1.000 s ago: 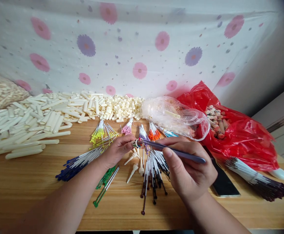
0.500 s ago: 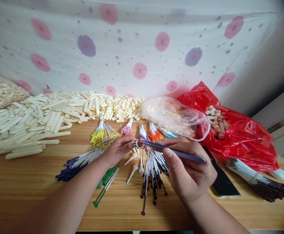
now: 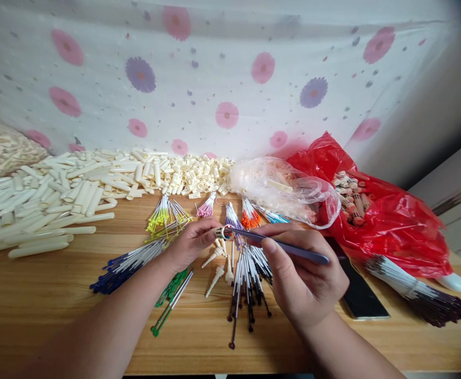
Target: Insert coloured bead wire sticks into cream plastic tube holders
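Cream barrel (image 3: 219, 233) sticks out from the pinching left hand (image 3: 188, 241); the right hand (image 3: 311, 276) pinches tweezers (image 3: 301, 251) at its mouth.

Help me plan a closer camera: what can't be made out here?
All in the head view:
Purple tweezers: tips too small to tell what they grip.
Slotted cylinder: one end hidden by the left hand.
Small pale pieces: heap cut off by the left edge.
Red bag: its plastic hides what lies deeper.
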`<state>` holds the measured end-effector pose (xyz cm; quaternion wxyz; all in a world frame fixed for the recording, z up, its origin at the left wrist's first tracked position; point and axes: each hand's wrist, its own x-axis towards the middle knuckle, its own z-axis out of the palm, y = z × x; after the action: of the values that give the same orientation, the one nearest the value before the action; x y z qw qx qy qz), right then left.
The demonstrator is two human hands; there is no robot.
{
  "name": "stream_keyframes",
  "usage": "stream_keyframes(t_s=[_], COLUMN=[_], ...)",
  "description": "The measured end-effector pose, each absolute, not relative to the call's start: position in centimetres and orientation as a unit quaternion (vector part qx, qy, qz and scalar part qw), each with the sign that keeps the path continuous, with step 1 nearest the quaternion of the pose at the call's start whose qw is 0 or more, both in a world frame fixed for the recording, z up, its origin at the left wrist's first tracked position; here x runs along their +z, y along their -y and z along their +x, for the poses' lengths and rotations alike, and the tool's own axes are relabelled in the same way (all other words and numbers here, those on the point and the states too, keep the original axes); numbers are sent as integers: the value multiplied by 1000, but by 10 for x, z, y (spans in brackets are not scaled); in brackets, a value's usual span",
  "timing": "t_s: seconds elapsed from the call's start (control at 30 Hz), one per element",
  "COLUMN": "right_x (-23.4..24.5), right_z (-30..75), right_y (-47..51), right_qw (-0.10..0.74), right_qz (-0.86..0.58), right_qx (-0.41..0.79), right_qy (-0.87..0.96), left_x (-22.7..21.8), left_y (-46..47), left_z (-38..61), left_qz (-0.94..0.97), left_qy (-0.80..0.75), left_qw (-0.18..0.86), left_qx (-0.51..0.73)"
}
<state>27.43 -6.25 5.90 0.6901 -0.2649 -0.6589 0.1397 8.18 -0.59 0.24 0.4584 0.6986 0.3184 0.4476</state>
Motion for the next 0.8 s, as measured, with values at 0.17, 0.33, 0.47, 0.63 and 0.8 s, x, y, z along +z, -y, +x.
stream_keyframes(t_s=[0.17, 0.33, 0.47, 0.63, 0.8], right_x=[60, 59, 58, 59, 59], right_z=[274, 274, 273, 273, 273], right_y=[61, 60, 61, 61, 61], right_qw=[702, 702, 703, 701, 703], right_qz=[-259, -261, -258, -257, -254], right_qx=[142, 144, 147, 144, 138], right_qy=[648, 647, 646, 650, 649], left_x=[3, 5, 4, 4, 4], left_y=[6, 6, 6, 6, 6], left_z=[82, 83, 83, 82, 83], left_qz=[699, 698, 693, 693, 688], left_qy=[-320, -321, -310, -311, -313], left_qw=[455, 442, 442, 436, 439], left_qx=[450, 462, 478, 482, 487])
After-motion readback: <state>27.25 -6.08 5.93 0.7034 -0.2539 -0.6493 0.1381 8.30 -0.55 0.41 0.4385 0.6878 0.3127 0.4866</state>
